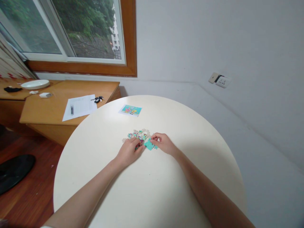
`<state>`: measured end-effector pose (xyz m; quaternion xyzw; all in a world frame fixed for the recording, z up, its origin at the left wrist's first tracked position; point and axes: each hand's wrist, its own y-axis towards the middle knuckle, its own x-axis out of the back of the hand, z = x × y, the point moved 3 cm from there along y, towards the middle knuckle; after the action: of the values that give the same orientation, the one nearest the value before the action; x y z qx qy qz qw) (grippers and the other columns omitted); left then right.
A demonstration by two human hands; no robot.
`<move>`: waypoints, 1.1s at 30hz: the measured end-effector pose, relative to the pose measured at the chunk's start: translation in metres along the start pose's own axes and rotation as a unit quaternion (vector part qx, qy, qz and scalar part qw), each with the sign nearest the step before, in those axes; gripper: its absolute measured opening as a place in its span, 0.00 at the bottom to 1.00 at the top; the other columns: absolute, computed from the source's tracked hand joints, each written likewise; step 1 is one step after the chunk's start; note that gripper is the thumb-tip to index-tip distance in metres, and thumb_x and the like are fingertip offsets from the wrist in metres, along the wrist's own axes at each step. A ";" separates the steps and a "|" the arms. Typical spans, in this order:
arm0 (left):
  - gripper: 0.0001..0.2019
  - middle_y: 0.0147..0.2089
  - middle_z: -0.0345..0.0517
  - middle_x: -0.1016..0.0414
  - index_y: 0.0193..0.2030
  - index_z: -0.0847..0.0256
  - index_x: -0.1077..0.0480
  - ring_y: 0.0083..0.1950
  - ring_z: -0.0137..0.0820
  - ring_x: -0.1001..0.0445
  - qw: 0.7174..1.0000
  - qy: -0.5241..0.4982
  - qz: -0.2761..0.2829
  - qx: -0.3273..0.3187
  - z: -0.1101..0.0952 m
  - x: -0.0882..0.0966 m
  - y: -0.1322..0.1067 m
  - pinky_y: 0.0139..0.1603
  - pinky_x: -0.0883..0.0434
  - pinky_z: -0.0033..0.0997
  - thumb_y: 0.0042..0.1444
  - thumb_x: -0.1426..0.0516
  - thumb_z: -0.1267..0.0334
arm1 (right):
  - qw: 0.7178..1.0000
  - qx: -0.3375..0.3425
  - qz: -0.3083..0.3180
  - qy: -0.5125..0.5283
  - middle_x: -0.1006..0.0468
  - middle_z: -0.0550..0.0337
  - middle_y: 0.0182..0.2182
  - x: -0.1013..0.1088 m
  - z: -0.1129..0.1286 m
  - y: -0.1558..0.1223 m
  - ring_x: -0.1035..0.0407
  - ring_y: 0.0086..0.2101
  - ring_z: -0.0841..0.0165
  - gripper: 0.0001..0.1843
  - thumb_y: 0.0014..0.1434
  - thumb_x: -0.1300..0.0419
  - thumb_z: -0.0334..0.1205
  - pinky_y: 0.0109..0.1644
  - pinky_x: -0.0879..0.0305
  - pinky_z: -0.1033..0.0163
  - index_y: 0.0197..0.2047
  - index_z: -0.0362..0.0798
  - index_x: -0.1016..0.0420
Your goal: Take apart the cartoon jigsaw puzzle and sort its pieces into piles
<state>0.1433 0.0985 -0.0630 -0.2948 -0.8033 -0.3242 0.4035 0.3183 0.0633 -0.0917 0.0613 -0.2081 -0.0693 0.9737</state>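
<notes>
A heap of small jigsaw puzzle pieces, teal, multicoloured and pale grey, lies at the middle of the round table. In front of it is a larger teal jigsaw section, set cornerwise between my hands. My right hand pinches at its upper right edge, thumb and fingertips together on a puzzle piece. My left hand rests at the near left of the heap with curled fingers. Its thumb tip is at the section's left corner, and what its fingertips hold, if anything, is hidden.
A colourful picture card lies farther back on the white round table. To the left, a wooden desk bears a paper sheet, keys, a small white box and a white plate. Walls stand behind and right.
</notes>
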 end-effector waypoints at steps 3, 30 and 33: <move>0.12 0.32 0.46 0.28 0.34 0.62 0.30 0.33 0.32 0.32 0.999 -0.051 -0.003 0.002 0.000 -0.002 -0.001 0.35 0.39 0.30 0.57 0.48 0.55 | 0.996 -0.032 -0.008 0.085 0.29 0.64 0.22 -0.005 0.008 -0.001 0.37 0.23 0.73 0.09 0.49 0.42 0.42 0.27 0.41 0.67 0.29 0.44 0.29; 0.13 0.37 0.48 0.29 0.38 0.62 0.27 0.40 0.37 0.31 0.999 0.020 -0.035 0.028 0.014 -0.009 -0.001 0.42 0.36 0.36 0.48 0.39 0.57 | 0.951 0.087 -0.038 -0.293 0.29 0.58 0.40 -0.024 0.019 -0.013 0.37 0.44 0.63 0.13 0.49 0.35 0.42 0.48 0.47 0.55 0.40 0.52 0.26; 0.13 0.37 0.48 0.29 0.38 0.62 0.27 0.40 0.37 0.31 0.999 0.019 -0.037 0.027 0.013 -0.010 -0.001 0.41 0.36 0.35 0.47 0.38 0.57 | 0.959 0.082 -0.033 -0.271 0.29 0.58 0.40 -0.023 0.020 -0.012 0.36 0.44 0.64 0.13 0.48 0.34 0.40 0.48 0.47 0.56 0.38 0.52 0.27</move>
<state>0.1417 0.1060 -0.0778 -0.2475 -0.8141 -0.3228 0.4144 0.2884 0.0530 -0.0846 0.1268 -0.4667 -0.0980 0.8698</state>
